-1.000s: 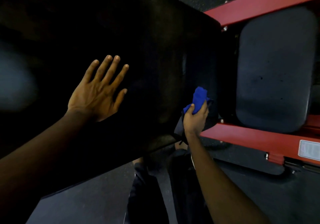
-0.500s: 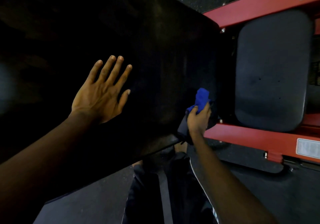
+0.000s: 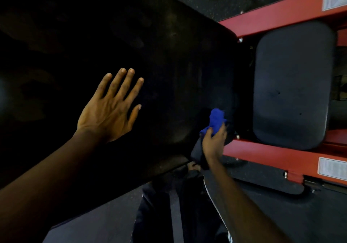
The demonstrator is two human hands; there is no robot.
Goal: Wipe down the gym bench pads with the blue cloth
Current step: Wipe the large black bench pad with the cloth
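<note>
My left hand (image 3: 110,109) lies flat on the big black back pad (image 3: 169,55), fingers straight and slightly spread, holding nothing. I read that as a brace: the pad is tilted, and a flat palm would steady it, and me, against the push of the wiping.

My right hand (image 3: 214,143) has its fingers and thumb curled round the blue cloth (image 3: 216,120). The cloth is bunched into a wad, with most of it sticking out above the knuckles. It sits against the back pad's lower right corner, just beside the dark gap that separates this pad from the seat pad (image 3: 291,85). I think it is bunched to give a firm lump to press into the rounded edge. I cannot tell how much of it actually touches the vinyl.

The seat pad lies apart from both hands between the two rails of the red frame (image 3: 262,154), and from here it looks dull. I judge its turn comes after this corner is done. Below are the dark rubber floor (image 3: 262,214) and my dark trousers (image 3: 169,214).
</note>
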